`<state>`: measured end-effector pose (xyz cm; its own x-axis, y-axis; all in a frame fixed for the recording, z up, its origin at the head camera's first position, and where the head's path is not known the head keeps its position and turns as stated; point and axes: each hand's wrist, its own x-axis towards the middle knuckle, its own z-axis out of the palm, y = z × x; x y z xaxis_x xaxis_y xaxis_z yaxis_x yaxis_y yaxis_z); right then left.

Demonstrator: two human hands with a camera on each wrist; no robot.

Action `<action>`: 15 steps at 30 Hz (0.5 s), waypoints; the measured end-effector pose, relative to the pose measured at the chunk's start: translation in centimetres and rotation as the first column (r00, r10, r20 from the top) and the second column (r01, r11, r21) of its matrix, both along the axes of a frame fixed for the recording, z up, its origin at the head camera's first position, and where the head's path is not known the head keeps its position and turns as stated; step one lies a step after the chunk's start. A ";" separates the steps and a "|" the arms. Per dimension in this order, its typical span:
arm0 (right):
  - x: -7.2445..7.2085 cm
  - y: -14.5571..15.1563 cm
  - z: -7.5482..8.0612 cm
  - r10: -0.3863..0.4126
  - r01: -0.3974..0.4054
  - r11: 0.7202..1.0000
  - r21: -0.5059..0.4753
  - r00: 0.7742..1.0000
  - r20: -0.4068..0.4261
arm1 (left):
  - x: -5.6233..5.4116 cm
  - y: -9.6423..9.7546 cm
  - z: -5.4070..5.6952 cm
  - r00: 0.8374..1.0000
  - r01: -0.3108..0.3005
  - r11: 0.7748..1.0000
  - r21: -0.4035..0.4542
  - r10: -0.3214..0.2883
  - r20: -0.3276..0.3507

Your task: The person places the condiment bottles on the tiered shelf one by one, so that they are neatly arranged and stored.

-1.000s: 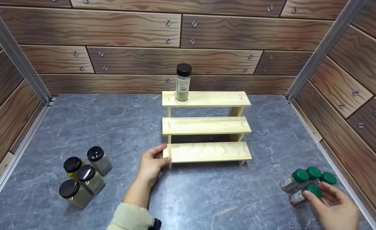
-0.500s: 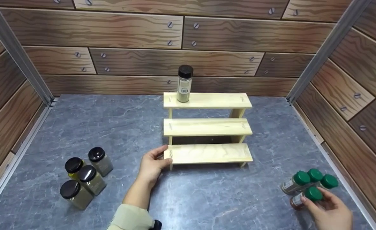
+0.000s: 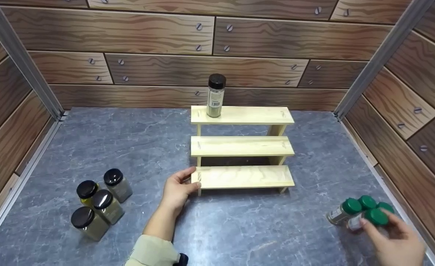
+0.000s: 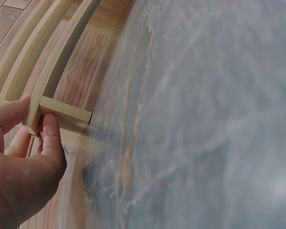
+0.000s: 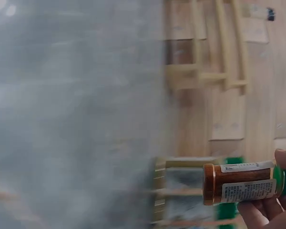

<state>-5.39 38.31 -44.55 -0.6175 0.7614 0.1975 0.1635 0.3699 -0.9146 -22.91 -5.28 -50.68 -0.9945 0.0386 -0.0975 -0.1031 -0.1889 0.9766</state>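
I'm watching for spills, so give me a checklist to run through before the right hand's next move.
1. Held jar gripped by the right hand at its green cap: ok.
2. Left hand holding the bottom shelf by its left end: ok.
3. Black-capped jar upright on the top shelf: ok.
4. Held jar over a shelf: not ok; it's off to the right, near other green-capped jars.
5. Green cap screwed tight: cannot tell.

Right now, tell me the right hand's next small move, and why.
Probably carry the green-capped jar toward the wooden rack: the right hand already grips it, the left hand holds the left end of the lowest shelf, and the top shelf bears just one black-capped bottle.
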 end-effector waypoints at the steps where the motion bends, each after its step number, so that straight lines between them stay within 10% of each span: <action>1: -0.3 -0.2 0.9 0.016 -0.016 0.998 0.053 1.000 -0.002 | 0.0 0.0 0.0 1.000 -0.002 1.000 0.000 0.002 -0.002; 7: -3.0 -1.0 6.7 0.139 -0.147 0.988 -0.047 0.979 -0.152 | -0.1 0.0 0.1 1.000 -0.006 1.000 0.003 0.006 -0.002; 15: -9.4 -4.5 11.9 0.354 -0.361 0.931 0.050 0.861 -0.365 | -0.1 0.0 0.1 1.000 0.002 1.000 0.014 -0.002 0.015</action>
